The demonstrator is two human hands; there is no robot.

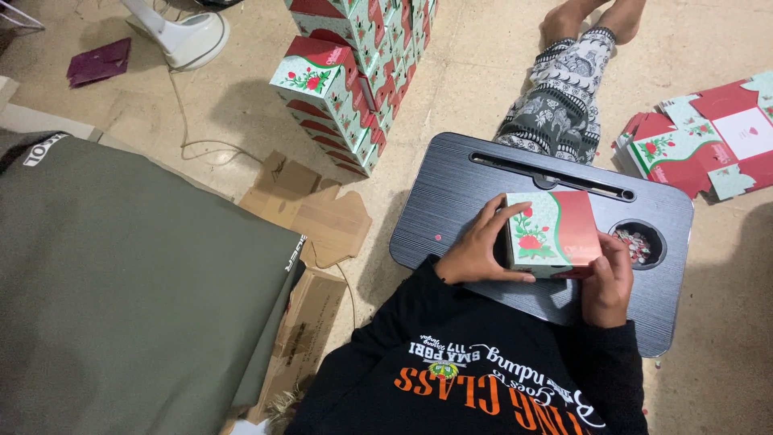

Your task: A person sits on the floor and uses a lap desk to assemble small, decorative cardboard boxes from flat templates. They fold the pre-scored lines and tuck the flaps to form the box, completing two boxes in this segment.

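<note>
One floral box (552, 234) – left hand (478, 248), right hand (608, 283) gripping, one lap tray (459, 189)

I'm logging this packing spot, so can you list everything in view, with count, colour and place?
folded box: one, mint green and red with a rose print, on the lap desk, held between both hands
lap desk: one, black, on the floor in front of the person
cup hole: one, round, at the desk's right end, with small bits inside
stack of finished boxes: count unclear, green and red, top centre
flat box blanks: a pile, red and green, right edge
cardboard pieces: several, brown, on the floor at centre left
fan base: one, white, top left
another person's legs: patterned trousers, beyond the desk
left hand: on the box's left side
right hand: at the box's near right corner
</note>
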